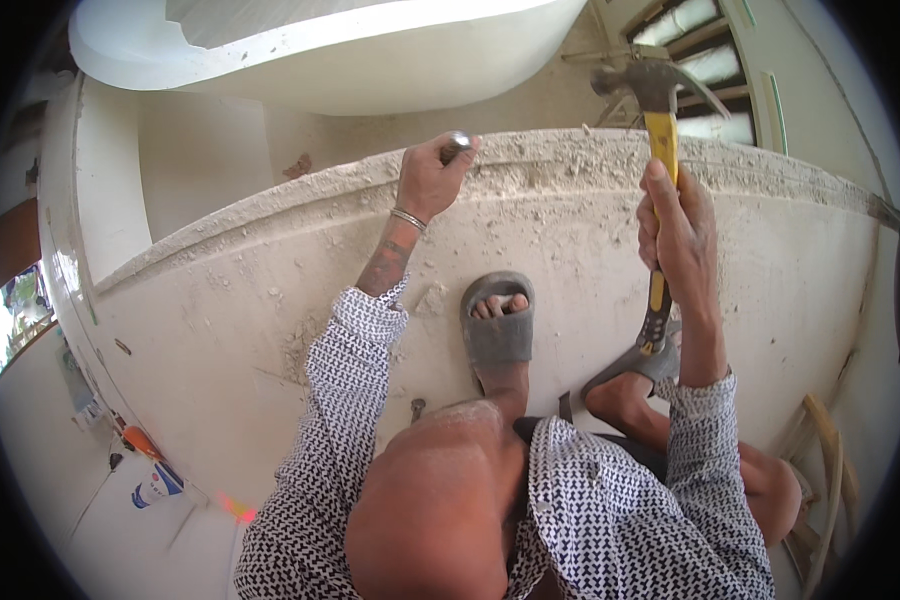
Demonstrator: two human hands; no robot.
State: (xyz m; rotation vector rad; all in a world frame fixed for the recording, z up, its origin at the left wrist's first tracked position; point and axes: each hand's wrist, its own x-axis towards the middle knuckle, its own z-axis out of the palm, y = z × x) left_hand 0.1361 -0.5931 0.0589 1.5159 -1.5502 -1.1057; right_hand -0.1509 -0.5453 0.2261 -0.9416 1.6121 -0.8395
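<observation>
My left hand point(430, 182) is closed around what looks like a steel chisel point(456, 146); only its shiny round end shows above my fist, and the rest is hidden. It is held at the chipped edge of a pale plaster ledge point(560, 175). To the right, my right hand point(680, 232) grips the yellow and black handle of a claw hammer point(660, 135). The hammer's dark head is up over the far side of the ledge, apart from the chisel. Crumbs and dust lie along the broken edge between my hands.
A large white curved form point(400, 75) stands beyond the ledge. My feet, in grey slides point(500, 335), rest on the dusty surface among loose chips. An orange-handled tool point(142, 441) and a white-and-blue container point(157, 487) are at left; wooden pieces point(825, 440) stand at lower right.
</observation>
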